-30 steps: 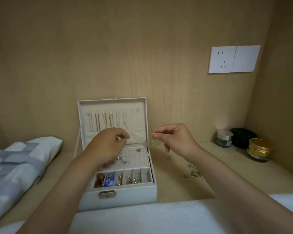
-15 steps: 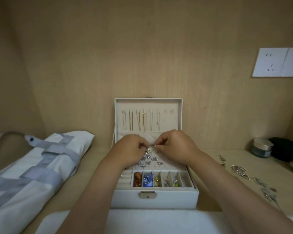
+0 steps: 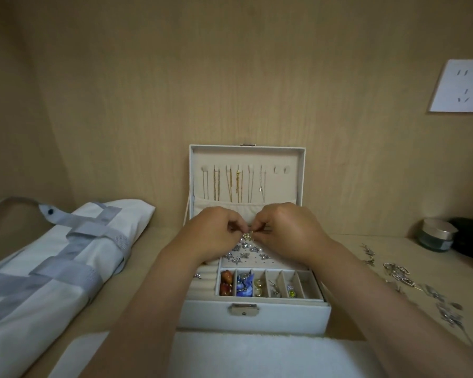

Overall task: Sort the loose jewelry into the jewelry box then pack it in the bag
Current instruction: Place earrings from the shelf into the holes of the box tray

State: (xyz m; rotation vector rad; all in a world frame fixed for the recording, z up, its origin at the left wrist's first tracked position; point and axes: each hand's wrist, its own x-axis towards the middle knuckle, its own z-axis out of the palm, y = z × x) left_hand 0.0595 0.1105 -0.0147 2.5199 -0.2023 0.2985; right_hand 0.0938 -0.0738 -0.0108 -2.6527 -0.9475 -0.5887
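Note:
The white jewelry box [image 3: 253, 316] stands open on the shelf in front of me, with thin chains hanging inside its raised lid [image 3: 246, 156]. Over the stud panel at the back of the tray, my left hand [image 3: 216, 236] and my right hand [image 3: 287, 230] meet fingertip to fingertip. Both pinch a small gold earring [image 3: 247, 236]. Silver studs and pearls [image 3: 247, 252] sit on the panel below them. The front compartments hold amber, blue, gold and green pieces. Loose silver jewelry [image 3: 402, 276] lies on the shelf to the right. The white and grey bag [image 3: 52, 257] lies at the left.
A grey jar [image 3: 437, 234] and a black case [image 3: 470, 241] stand at the far right, against the wooden back wall. A white socket plate [image 3: 462, 88] is on that wall. A white towel [image 3: 257, 353] covers the shelf's near edge.
One second ago my right hand held the earring up beside the box, apart from my left. Both hands have since come together over the stud panel. My view has swung left.

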